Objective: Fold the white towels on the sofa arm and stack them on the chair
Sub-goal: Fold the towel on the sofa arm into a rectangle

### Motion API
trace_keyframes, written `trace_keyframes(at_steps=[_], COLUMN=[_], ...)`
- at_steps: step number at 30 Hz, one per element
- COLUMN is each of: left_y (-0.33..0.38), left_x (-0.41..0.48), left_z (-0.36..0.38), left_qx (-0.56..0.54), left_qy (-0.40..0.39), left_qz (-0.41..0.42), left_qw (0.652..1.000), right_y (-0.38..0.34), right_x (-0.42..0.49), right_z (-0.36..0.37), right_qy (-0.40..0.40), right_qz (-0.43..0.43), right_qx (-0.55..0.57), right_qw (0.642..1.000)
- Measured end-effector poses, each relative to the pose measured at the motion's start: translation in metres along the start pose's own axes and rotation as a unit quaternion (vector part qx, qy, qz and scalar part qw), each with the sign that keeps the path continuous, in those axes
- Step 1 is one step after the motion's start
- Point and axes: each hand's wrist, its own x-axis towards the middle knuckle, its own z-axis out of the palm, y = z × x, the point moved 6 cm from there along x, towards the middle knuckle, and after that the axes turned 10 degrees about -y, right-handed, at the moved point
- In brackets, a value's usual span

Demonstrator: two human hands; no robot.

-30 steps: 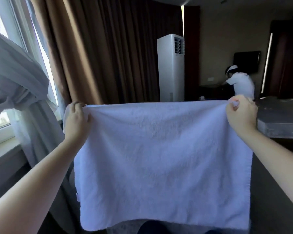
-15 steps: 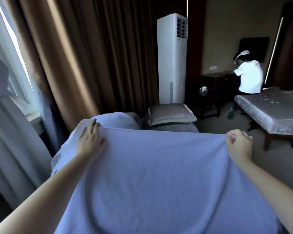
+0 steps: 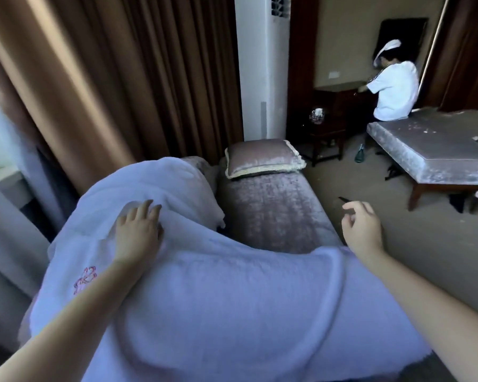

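Observation:
A white towel (image 3: 232, 307) lies spread over the sofa arm in front of me, its far edge sagging toward the seat. Under its left side lies another white towel (image 3: 160, 183) with a pink embroidered mark, draped over the arm's far end. My left hand (image 3: 138, 232) rests flat on the towels with fingers straight. My right hand (image 3: 362, 230) hovers just past the spread towel's far right corner, fingers loosely curled and holding nothing. The grey velvet sofa seat (image 3: 273, 213) runs beyond the towels.
A grey cushion (image 3: 262, 158) lies at the seat's far end, before a tall white air conditioner (image 3: 262, 67). Brown curtains (image 3: 108, 78) hang at left. A grey bench table (image 3: 439, 150) stands at right, with a person in white (image 3: 395, 89) behind it.
The towel, held up stretched between both hands a second ago, came down onto the sofa arm. My right hand let go of its corner and my left hand now lies flat on it.

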Motion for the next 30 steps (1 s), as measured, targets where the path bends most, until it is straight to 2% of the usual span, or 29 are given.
trace_keyframes(at_steps=[4, 6, 8, 14, 20, 22, 25, 27, 30], left_y=[0.083, 0.120, 0.148, 0.200, 0.219, 0.220, 0.213, 0.207, 0.206], left_x=[-0.053, -0.089, -0.127, -0.230, -0.281, -0.291, -0.296, -0.297, -0.291], left_z=[-0.022, -0.024, -0.019, 0.015, 0.074, 0.097, 0.130, 0.140, 0.141], left_qx=[-0.113, -0.164, -0.181, -0.161, -0.101, -0.053, 0.003, 0.008, -0.001], left_qy=[0.056, 0.052, 0.048, 0.080, 0.049, 0.036, -0.007, 0.007, 0.054], left_qz=[0.123, 0.192, 0.227, 0.264, 0.291, 0.281, 0.218, 0.198, 0.213], left_qw=[0.984, 0.966, 0.956, 0.948, 0.950, 0.957, 0.976, 0.980, 0.975], right_y=[-0.032, -0.043, -0.047, -0.022, 0.022, 0.028, 0.032, 0.033, 0.033], right_x=[-0.054, -0.097, -0.143, -0.260, -0.316, -0.325, -0.341, -0.351, -0.361], right_z=[-0.034, -0.047, -0.053, -0.044, -0.008, -0.006, -0.002, 0.000, 0.003], right_qy=[0.019, 0.016, 0.009, 0.028, -0.055, -0.063, -0.082, -0.094, -0.100], right_qz=[-0.120, -0.164, -0.191, -0.218, -0.199, -0.184, -0.169, -0.165, -0.155], right_qx=[0.024, 0.020, 0.007, -0.030, -0.090, -0.095, -0.083, -0.074, -0.071], right_qw=[0.992, 0.986, 0.981, 0.975, 0.974, 0.976, 0.979, 0.979, 0.980])
